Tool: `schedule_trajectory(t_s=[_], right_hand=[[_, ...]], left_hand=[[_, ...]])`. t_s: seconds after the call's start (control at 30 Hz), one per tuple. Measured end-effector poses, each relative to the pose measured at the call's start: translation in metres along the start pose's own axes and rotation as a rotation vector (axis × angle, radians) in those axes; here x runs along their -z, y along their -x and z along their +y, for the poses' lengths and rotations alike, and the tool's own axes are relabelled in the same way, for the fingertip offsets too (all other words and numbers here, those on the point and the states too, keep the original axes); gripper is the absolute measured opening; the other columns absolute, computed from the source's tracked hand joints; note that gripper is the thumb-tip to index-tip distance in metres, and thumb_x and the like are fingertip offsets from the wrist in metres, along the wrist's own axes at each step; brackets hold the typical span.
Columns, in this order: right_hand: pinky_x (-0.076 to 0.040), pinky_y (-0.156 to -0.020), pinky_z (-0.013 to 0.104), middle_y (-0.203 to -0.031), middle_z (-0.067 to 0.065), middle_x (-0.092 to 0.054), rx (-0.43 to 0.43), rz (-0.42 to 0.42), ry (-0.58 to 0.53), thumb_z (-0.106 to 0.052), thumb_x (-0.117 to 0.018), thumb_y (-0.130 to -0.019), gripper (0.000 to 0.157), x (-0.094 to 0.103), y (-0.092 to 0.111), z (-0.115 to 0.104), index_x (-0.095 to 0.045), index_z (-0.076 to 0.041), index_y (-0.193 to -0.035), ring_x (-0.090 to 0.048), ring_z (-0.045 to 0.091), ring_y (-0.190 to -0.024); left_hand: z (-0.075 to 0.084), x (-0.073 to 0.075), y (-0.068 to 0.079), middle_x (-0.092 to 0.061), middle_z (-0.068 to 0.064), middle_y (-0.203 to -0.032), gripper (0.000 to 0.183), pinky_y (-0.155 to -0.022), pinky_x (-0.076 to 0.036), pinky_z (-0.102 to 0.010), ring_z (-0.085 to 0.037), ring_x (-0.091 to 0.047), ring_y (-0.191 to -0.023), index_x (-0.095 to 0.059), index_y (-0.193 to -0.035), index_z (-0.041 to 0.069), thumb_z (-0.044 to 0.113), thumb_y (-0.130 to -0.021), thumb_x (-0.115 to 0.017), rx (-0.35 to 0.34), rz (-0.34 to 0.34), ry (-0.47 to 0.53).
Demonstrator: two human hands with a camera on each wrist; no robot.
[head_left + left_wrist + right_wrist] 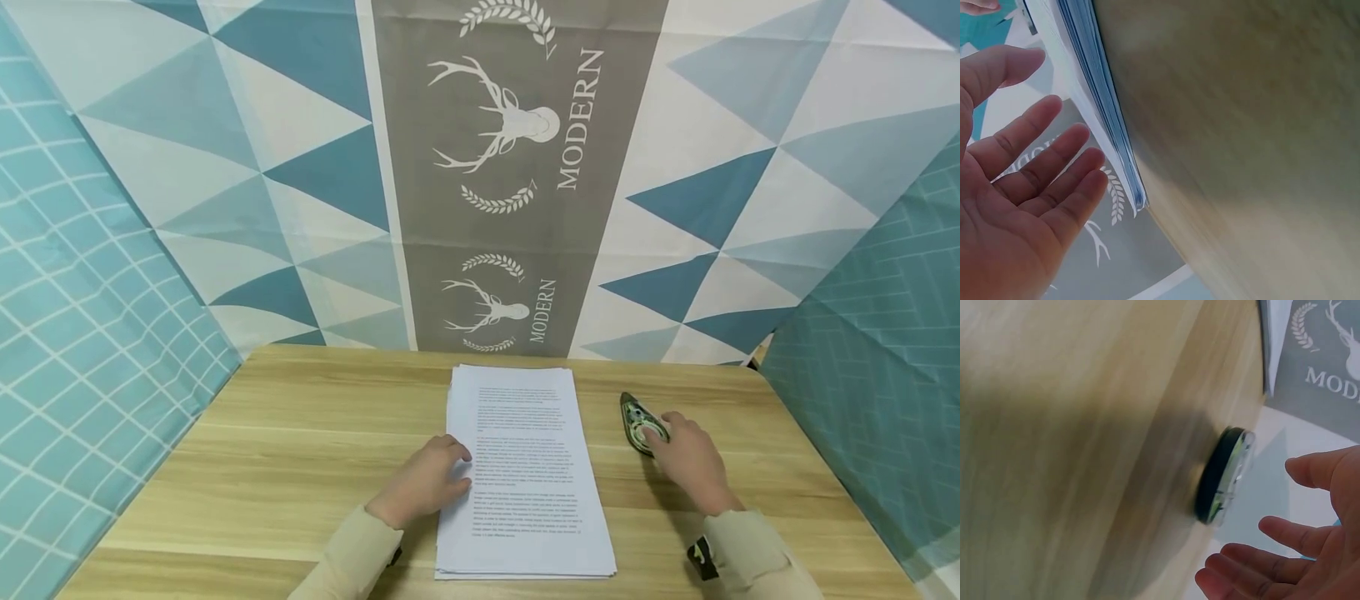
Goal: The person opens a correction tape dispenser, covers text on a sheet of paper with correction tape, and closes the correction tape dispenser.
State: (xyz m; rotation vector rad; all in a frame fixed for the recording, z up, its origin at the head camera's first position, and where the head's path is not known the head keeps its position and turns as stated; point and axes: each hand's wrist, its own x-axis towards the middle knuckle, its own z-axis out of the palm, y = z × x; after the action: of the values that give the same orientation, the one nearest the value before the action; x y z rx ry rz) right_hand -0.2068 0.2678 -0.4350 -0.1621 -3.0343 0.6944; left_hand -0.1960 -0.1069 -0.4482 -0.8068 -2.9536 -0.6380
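- 1 paper stack point(528, 500) is laid flat on the wooden table point(300, 450), with print shown on its top page and some sheets left slightly out of line at the edges.
- 1 correction tape point(637, 422) is placed to the right of the paper stack, apart from it and level with its upper half; its pointed end is turned away from the right hand point(692, 461).
- The right hand, to the right of the paper stack, is held close by the correction tape, with thumb and fingers spread; nothing is gripped, and a gap is shown in the right wrist view.
- The left hand point(426, 482) is held at the left edge of the paper stack, its fingers parted and gently bent; nothing is gripped, and whether the top page is touched cannot be told.
- The step in hand is judged to be the picking up of the correction tape, with no hold made yet.
- For the next move, the right thumb and fingers would need to be brought low around the 2 long sides of the correction tape and closed there. The paper stack might best be steadied by the left hand, since loose sheets could easily be shifted.
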Motion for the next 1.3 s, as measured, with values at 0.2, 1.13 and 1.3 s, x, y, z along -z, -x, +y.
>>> schedule_trajectory(t_s=[0.2,1.13,1.3], right_hand=[[-0.046,-0.081,0.055,-0.115,0.038,-0.052,-0.045,-0.035,0.0,-0.035,-0.049,-0.094,0.063,-0.002,-0.005,0.006,-0.039,0.017,-0.129,-0.054,0.049,-0.102],[-0.038,-0.056,0.03,-0.082,0.015,-0.057,-0.19,-0.15,-0.222,-0.05,-0.06,-0.085,0.063,-0.003,-0.024,0.018,-0.059,0.011,-0.098,-0.048,0.023,-0.072],[-0.038,-0.058,0.03,-0.086,0.017,-0.057,-0.215,-0.14,-0.286,-0.047,-0.062,-0.084,0.061,-0.004,-0.024,0.017,-0.058,0.011,-0.101,-0.048,0.024,-0.075]], left_hand=[[0.0,-0.003,-0.001,-0.062,-0.008,-0.096,0.028,-0.083,-0.049,-0.035,-0.021,-0.057,-0.091,-0.065,-0.101,-0.001,0.018,-0.079,-0.069,-0.016,-0.026,-0.016],[0.0,-0.002,0.0,-0.061,-0.006,-0.096,0.029,-0.081,-0.05,-0.032,-0.019,-0.057,-0.089,-0.068,-0.098,0.0,0.022,-0.079,-0.071,-0.008,-0.033,-0.065],[0.001,-0.001,0.0,-0.061,-0.007,-0.098,0.03,-0.081,-0.05,-0.032,-0.02,-0.057,-0.09,-0.068,-0.099,-0.001,0.022,-0.08,-0.071,0.002,-0.048,-0.058]])
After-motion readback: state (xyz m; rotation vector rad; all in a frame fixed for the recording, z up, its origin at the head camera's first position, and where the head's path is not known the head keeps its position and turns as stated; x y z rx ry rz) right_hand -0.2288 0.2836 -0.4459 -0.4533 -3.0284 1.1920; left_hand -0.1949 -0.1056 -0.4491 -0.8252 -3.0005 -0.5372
